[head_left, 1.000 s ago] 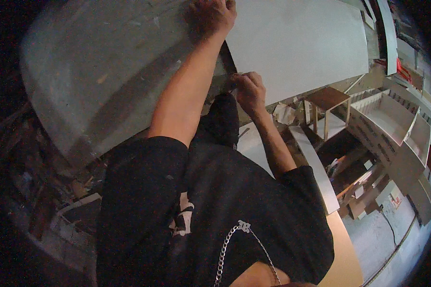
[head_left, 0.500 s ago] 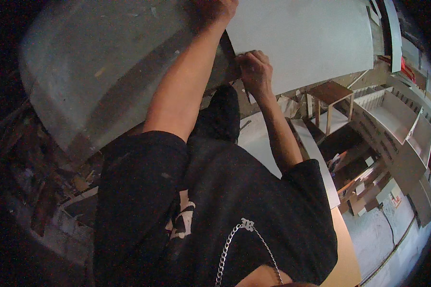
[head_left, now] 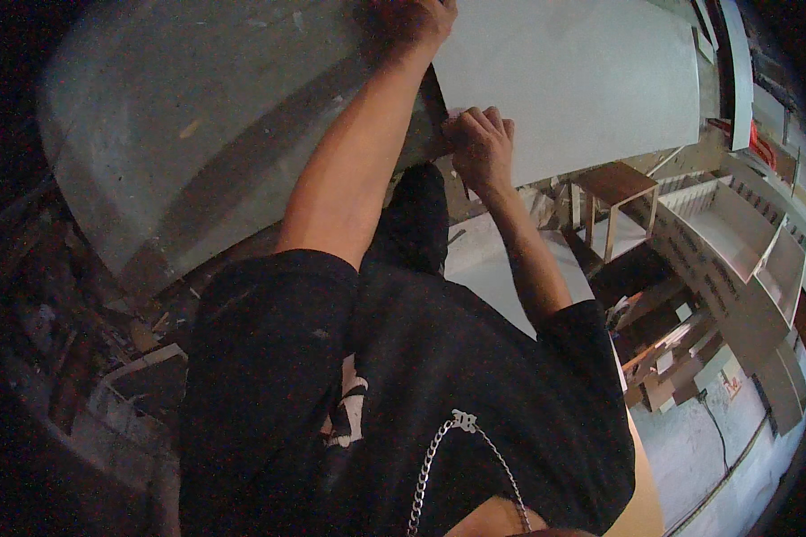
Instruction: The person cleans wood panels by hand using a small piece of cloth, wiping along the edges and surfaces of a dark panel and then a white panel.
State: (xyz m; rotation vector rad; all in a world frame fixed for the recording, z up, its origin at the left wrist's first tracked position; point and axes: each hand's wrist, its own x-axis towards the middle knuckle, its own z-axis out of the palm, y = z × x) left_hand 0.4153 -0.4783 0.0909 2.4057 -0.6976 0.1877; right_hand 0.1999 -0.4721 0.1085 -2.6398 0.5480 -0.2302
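Observation:
A large white panel (head_left: 573, 80) lies flat at the upper right, a dark strip running along its left edge. My left hand (head_left: 418, 20) is at the far part of that edge, its fingers curled, partly in shadow and cut by the top of the view. Closer to me, my right hand (head_left: 482, 148) is closed at the panel's near left corner, with its knuckles up. The fingertips of both hands are hidden. Left of the panel spreads a broad grey-green worktop (head_left: 242, 98), dusty and marked, with the shadow of my arm across it.
A small brown-topped wooden frame (head_left: 616, 182) stands right of my right forearm. Beyond it are white open box-like units (head_left: 721, 219) and stacked board offcuts (head_left: 676, 353). Another white board (head_left: 501, 268) lies beside my leg. Scraps clutter the dark lower left; red material (head_left: 761, 146) shows far right.
The whole view has shifted slightly, carrying the panel and both hands a little down and right in the picture. Both hands keep their places at the panel's edge.

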